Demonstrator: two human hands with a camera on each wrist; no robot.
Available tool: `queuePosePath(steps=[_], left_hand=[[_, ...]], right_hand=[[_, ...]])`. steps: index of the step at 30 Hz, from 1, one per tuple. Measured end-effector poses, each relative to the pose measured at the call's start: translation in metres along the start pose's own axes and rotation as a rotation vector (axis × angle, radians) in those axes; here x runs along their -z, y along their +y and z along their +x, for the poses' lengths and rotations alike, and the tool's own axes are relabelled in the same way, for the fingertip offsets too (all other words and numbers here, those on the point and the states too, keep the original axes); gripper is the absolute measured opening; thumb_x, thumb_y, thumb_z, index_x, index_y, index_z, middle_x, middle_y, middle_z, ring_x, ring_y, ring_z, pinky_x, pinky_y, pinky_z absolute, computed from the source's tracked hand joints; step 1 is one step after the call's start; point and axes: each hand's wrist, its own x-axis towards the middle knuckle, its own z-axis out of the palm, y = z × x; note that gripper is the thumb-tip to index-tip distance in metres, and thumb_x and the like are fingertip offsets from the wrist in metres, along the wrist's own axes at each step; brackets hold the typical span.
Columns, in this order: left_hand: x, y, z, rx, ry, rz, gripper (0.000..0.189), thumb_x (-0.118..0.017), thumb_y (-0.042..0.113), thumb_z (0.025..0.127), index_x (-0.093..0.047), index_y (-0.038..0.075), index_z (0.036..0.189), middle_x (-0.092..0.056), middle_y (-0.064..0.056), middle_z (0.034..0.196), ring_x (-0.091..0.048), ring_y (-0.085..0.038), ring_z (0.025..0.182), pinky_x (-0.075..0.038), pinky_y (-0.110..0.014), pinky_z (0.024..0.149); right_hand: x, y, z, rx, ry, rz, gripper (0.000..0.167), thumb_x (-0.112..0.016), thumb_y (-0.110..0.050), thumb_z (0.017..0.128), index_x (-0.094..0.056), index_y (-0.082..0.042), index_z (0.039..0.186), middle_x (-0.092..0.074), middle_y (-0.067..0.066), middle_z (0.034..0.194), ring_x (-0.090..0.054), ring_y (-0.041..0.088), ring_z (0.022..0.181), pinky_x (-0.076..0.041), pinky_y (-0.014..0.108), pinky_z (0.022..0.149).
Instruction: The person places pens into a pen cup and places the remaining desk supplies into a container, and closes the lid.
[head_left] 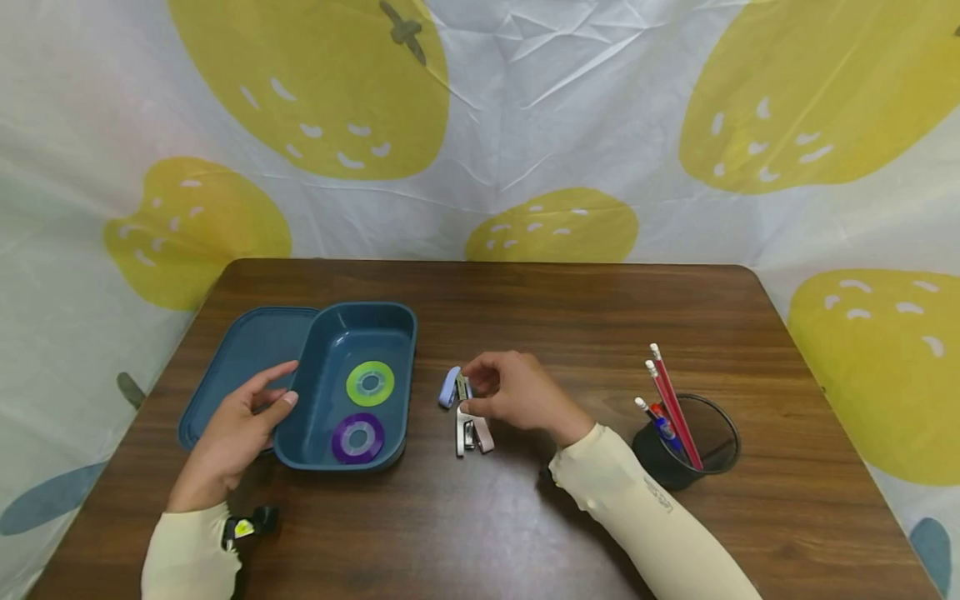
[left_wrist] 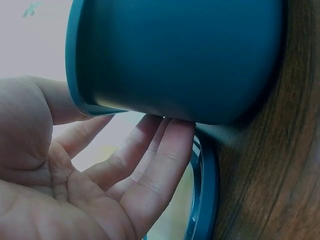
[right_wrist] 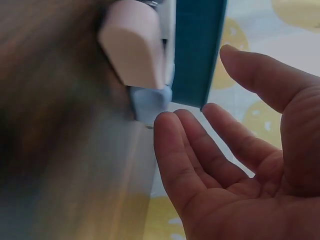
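My left hand (head_left: 236, 429) is at the left side of a blue plastic box (head_left: 303, 433), its fairly straight fingertips (left_wrist: 180, 132) touching the outer wall. Inside the box lie a green tape roll (head_left: 382, 369) and, nearer me, a purple tape roll (head_left: 340, 437). My right hand (head_left: 521, 390) hovers over small staplers, thumb and fingers apart with nothing between them. One is a light blue stapler (head_left: 449, 388); a pink and white stapler (head_left: 483, 435) lies closer to me. The hand partly hides both in the head view. In the right wrist view, the fingertips are near the blue stapler (right_wrist: 150, 102).
A blue lid (head_left: 247, 350) lies left of the box, partly behind it. On the right stands a black mesh pen cup (head_left: 667, 475) with several pencils (head_left: 678, 417) and pens. A fruit-patterned cloth (head_left: 555, 108) hangs behind the wooden table (head_left: 525, 525).
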Motion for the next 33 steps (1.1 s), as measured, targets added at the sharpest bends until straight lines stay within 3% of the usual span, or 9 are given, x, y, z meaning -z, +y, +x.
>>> queuePosePath(steps=[4, 11, 17, 24, 33], left_hand=[[0.001, 0.0, 0.0, 0.005, 0.0, 0.006, 0.06, -0.057, 0.04, 0.11, -0.038, 0.027, 0.165, -0.055, -0.025, 0.147, -0.055, -0.026, 0.1, -0.056, -0.033, 0.069], [0.001, -0.002, 0.0, 0.007, -0.009, 0.001, 0.06, -0.057, 0.038, 0.11, -0.037, 0.026, 0.166, -0.056, -0.024, 0.146, -0.054, -0.026, 0.104, -0.055, -0.032, 0.07], [0.0, -0.002, 0.001, -0.001, -0.006, -0.004, 0.061, -0.057, 0.039, 0.11, -0.037, 0.026, 0.166, -0.055, -0.025, 0.147, -0.054, -0.028, 0.107, -0.056, -0.034, 0.072], [-0.001, -0.003, 0.002, 0.002, -0.01, -0.021, 0.06, -0.057, 0.038, 0.11, -0.037, 0.027, 0.166, -0.055, -0.025, 0.147, -0.055, -0.028, 0.107, -0.056, -0.033, 0.071], [0.0, -0.003, 0.001, 0.007, -0.002, -0.012, 0.061, -0.057, 0.04, 0.11, -0.037, 0.027, 0.166, -0.055, -0.025, 0.148, -0.054, -0.028, 0.107, -0.055, -0.033, 0.072]], right_hand=[[-0.005, 0.008, -0.005, 0.012, -0.015, -0.027, 0.039, -0.09, -0.023, 0.083, -0.076, -0.007, 0.115, -0.078, 0.004, 0.099, -0.073, 0.017, 0.092, -0.059, 0.032, 0.087], [-0.014, 0.017, -0.015, 0.042, -0.073, 0.026, 0.04, -0.092, -0.012, 0.078, -0.073, -0.007, 0.113, -0.076, 0.004, 0.096, -0.071, 0.014, 0.085, -0.058, 0.025, 0.078], [-0.018, 0.018, -0.021, 0.055, -0.045, -0.024, 0.053, -0.094, -0.014, 0.077, -0.069, -0.007, 0.123, -0.078, 0.005, 0.098, -0.07, 0.011, 0.083, -0.055, 0.022, 0.075], [-0.021, 0.02, -0.024, 0.082, -0.021, -0.038, 0.057, -0.094, -0.013, 0.075, -0.067, -0.005, 0.125, -0.078, 0.005, 0.096, -0.07, 0.014, 0.082, -0.054, 0.021, 0.074], [-0.018, 0.019, -0.028, 0.084, -0.043, 0.003, 0.04, -0.084, -0.002, 0.079, -0.071, -0.009, 0.117, -0.078, 0.002, 0.095, -0.068, 0.002, 0.077, -0.054, 0.022, 0.073]])
